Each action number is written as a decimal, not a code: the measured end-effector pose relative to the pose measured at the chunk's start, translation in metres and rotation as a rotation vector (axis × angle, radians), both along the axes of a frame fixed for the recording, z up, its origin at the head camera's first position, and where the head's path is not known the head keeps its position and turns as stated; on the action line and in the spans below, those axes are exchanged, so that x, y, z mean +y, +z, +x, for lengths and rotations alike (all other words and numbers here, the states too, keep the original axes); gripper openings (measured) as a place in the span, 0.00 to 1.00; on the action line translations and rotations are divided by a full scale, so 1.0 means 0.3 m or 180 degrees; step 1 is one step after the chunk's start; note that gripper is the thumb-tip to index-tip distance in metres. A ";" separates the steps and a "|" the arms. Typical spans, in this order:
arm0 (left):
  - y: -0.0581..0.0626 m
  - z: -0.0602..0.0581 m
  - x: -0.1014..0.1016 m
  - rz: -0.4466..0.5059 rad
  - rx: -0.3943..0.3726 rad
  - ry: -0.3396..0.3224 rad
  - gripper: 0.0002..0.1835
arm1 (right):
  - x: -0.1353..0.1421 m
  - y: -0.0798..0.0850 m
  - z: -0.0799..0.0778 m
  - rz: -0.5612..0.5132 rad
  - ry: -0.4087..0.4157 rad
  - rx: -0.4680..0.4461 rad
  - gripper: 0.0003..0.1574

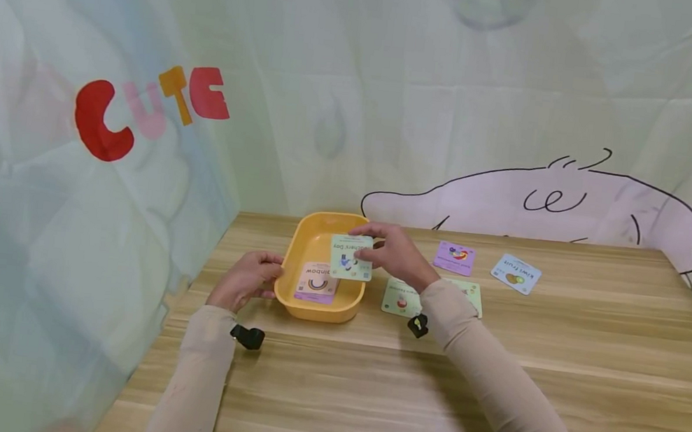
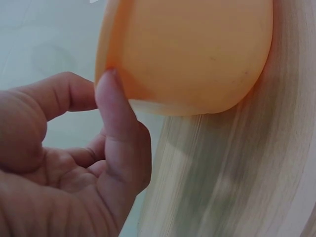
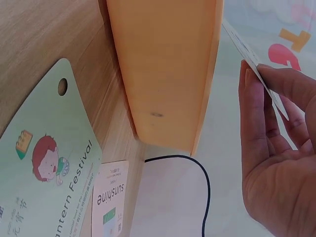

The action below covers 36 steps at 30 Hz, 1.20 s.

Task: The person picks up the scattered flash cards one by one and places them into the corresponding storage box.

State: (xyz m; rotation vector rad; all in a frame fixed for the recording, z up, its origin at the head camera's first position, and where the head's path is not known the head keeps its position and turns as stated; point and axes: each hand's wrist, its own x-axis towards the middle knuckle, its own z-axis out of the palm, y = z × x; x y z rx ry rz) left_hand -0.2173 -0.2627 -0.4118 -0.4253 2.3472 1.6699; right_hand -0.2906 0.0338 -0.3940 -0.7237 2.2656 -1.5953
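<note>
My right hand (image 1: 397,255) pinches a pale green "Teachers' Day" card (image 1: 348,268) between thumb and fingers, above the right side of a yellow-orange tray (image 1: 323,312). The right wrist view has that card (image 3: 242,47) almost edge-on, higher than the tray wall (image 3: 165,74). At the tray's left end, my left hand (image 1: 245,281) grips the rim; thumb and forefinger pinch it in the left wrist view. Inside the tray lie a "rainbow" card (image 1: 317,278) and a purple-edged card (image 1: 313,298) mostly hidden beneath it.
Right of the tray, a green "Lantern Festival" card (image 3: 54,168) and a "sunshine" card (image 3: 109,200) lie on the wooden table (image 1: 352,400). Farther right are a purple card (image 1: 453,257), a "kiwi fruit" card (image 1: 516,274) and another green card (image 1: 473,296). Printed curtain (image 1: 307,99) hangs behind.
</note>
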 end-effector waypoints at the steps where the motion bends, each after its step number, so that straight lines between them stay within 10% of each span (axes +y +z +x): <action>1: 0.001 0.000 0.000 -0.0003 -0.0005 0.0004 0.20 | -0.002 0.000 0.001 -0.0005 -0.0002 0.0004 0.23; 36: -0.006 -0.004 0.001 0.0027 0.0002 -0.0001 0.19 | -0.052 -0.010 0.010 0.0028 0.0049 -0.0005 0.23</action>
